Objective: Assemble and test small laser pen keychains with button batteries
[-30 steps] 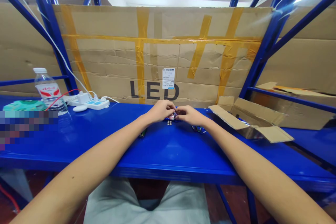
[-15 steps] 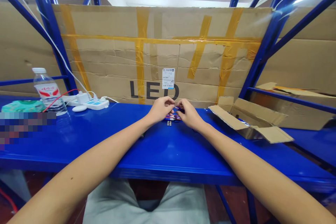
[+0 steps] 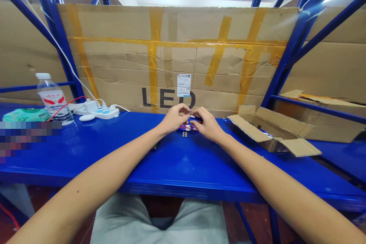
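A slim dark blue pen-like tube (image 3: 196,117) with a silvery band is held above the table, pinched by the curled fingers of my right hand (image 3: 206,122). My left hand (image 3: 175,118) is closed, with thumb and fingertips together at the tube's left end. What those fingertips hold is too small to make out. Just below lie several similar blue and red pen-like tubes (image 3: 187,127), partly covered by my hands. In front of them sit several small silvery round pieces (image 3: 185,134), like button cells, in short rows.
On the blue table (image 3: 188,171), an open cardboard box (image 3: 274,131) stands at right. At left are a water bottle (image 3: 54,101), a white power strip (image 3: 104,112) and a green soft pack (image 3: 25,114). A large carton (image 3: 122,65) forms the back; dark small items lie beside both forearms.
The pen-like tube has turned slightly between my fingers, and more of its silvery band shows. My hands stay in nearly the same place.
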Demonstrator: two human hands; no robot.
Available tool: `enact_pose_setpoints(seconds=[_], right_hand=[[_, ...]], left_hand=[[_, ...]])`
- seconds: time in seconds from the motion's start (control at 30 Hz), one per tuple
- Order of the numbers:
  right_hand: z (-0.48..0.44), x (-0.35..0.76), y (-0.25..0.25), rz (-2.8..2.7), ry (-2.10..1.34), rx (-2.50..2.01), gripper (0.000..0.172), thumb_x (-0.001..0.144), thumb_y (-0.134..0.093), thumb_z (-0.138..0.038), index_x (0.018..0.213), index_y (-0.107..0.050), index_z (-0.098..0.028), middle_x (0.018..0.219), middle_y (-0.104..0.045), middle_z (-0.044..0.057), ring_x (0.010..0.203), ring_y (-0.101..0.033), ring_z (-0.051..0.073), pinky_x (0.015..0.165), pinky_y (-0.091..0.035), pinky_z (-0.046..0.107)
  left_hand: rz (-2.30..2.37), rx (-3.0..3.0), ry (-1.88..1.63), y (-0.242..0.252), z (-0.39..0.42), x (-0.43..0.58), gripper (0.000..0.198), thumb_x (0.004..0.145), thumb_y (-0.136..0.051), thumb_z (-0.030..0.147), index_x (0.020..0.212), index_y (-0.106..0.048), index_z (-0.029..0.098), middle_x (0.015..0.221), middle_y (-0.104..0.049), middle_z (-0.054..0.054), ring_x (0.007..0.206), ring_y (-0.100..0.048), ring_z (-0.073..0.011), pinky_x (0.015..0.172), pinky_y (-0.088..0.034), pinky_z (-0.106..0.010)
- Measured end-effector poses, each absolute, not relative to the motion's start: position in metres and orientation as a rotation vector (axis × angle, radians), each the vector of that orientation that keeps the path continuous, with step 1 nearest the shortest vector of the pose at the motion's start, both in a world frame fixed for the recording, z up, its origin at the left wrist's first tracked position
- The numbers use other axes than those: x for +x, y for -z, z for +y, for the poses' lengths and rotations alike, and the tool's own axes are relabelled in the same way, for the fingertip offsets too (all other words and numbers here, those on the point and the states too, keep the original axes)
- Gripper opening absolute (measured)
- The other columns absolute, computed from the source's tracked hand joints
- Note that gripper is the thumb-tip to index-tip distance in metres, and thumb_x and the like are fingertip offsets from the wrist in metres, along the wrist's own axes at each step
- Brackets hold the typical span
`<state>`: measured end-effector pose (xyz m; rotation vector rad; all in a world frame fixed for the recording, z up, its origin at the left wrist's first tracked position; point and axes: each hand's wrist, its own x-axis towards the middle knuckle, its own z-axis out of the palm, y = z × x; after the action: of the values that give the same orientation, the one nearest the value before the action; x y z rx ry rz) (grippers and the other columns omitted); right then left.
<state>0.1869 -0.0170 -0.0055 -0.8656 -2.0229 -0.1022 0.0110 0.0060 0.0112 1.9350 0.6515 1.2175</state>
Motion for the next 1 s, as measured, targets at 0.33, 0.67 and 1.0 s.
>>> enact_pose_setpoints(seconds=[0.33, 0.67, 1.0], right_hand=[[-0.0194, 0.1908, -0.0017, -2.06, 0.019, -0.878, 0.012, 0.088, -0.051, -0.019, 0.081, -0.061, -0.019, 0.079, -0.063, 0.006, 0.075, -0.056, 0.019, 0.072, -0.042, 0.033], [-0.0157, 0.1885, 0.0052, -2.004, -0.118, -0.935, 0.014, 0.073, -0.057, -0.014, 0.084, -0.05, -0.019, 0.079, -0.057, 0.002, 0.07, -0.051, 0.016, 0.064, -0.04, 0.029], [-0.017, 0.1899, 0.0035, -2.16, 0.052, -0.881, 0.021, 0.093, -0.044, -0.023, 0.08, -0.06, -0.019, 0.075, -0.057, 0.005, 0.071, -0.053, 0.018, 0.07, -0.04, 0.032]], left_hand=[[0.632, 2.09, -1.233, -0.0125, 0.0048, 0.0088, 0.013, 0.074, -0.058, 0.009, 0.085, -0.053, 0.014, 0.075, -0.059, 0.001, 0.061, -0.055, -0.0079, 0.058, -0.044, -0.021], [0.652, 2.241, -1.215, -0.0145, 0.0016, 0.0068, 0.011, 0.075, -0.056, 0.01, 0.085, -0.056, 0.014, 0.076, -0.058, 0.001, 0.061, -0.05, -0.0072, 0.056, -0.039, -0.02], [0.677, 2.276, -1.193, -0.0116, 0.0066, 0.006, 0.011, 0.074, -0.056, 0.01, 0.084, -0.056, 0.015, 0.074, -0.058, 0.002, 0.058, -0.048, -0.0066, 0.054, -0.037, -0.019]])
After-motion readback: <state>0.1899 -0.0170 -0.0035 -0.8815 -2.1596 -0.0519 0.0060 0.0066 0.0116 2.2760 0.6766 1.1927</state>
